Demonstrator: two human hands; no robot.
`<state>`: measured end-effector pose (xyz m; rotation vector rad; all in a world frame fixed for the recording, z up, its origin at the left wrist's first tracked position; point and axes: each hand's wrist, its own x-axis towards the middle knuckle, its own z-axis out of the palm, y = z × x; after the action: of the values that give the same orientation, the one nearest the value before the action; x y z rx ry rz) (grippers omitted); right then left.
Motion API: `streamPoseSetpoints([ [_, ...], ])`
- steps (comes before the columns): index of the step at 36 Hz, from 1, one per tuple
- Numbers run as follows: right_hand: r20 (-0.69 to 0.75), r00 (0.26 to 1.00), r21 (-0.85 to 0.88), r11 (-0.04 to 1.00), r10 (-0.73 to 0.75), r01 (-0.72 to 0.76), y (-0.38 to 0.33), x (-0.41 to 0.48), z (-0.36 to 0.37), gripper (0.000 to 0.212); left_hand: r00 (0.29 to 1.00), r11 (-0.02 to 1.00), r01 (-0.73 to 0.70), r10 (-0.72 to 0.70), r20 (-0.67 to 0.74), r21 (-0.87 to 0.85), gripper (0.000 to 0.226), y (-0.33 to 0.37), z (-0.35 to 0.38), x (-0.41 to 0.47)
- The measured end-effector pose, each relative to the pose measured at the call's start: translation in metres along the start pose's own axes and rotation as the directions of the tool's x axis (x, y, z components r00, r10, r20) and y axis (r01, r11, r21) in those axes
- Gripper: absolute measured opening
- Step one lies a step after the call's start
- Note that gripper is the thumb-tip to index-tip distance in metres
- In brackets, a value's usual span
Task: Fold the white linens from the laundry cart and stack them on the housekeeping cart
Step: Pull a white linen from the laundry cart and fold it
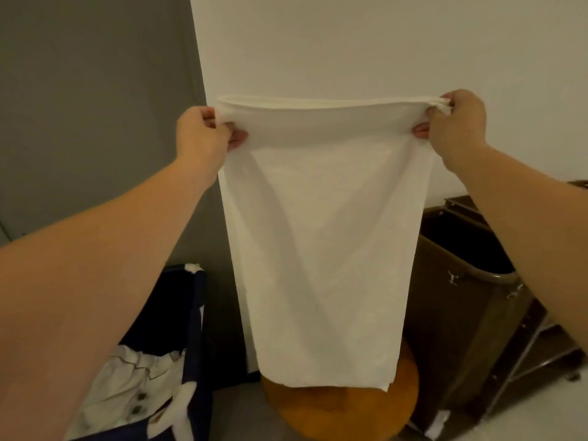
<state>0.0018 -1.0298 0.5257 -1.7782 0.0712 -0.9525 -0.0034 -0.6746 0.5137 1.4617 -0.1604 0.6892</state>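
Observation:
A white linen (321, 243) hangs flat in front of me, folded over at its top edge and stretched between both hands. My left hand (203, 132) pinches the top left corner. My right hand (455, 122) pinches the top right corner, with a bit of fabric bunched above its fingers. The cloth's lower edge hangs just above a round wooden stool (343, 412). At the lower left stands the dark blue laundry cart (197, 313), holding more white linens (136, 383). On the right stands a brown cart with a dark bag (461, 281).
A white wall (350, 43) rises directly behind the linen, and a grey wall (95, 106) fills the left. A metal frame (534, 354) of the brown cart angles down at the right. Pale floor shows at the bottom right.

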Motion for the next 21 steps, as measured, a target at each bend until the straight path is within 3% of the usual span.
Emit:
streamPoseSetpoints([
  [11, 0.122, 0.993, 0.063, 0.998, -0.001, -0.007, 0.062, 0.034, -0.025, 0.012, 0.995, 0.998, 0.012, -0.006, -0.096, 0.062, 0.029, -0.032, 0.059, -0.014],
  [21, 0.25, 0.967, 0.072, 0.995, 0.045, -0.065, 0.122, 0.078, 0.006, 0.013, 0.983, 0.992, 0.069, -0.049, -0.179, 0.108, 0.032, -0.086, 0.096, 0.006],
])
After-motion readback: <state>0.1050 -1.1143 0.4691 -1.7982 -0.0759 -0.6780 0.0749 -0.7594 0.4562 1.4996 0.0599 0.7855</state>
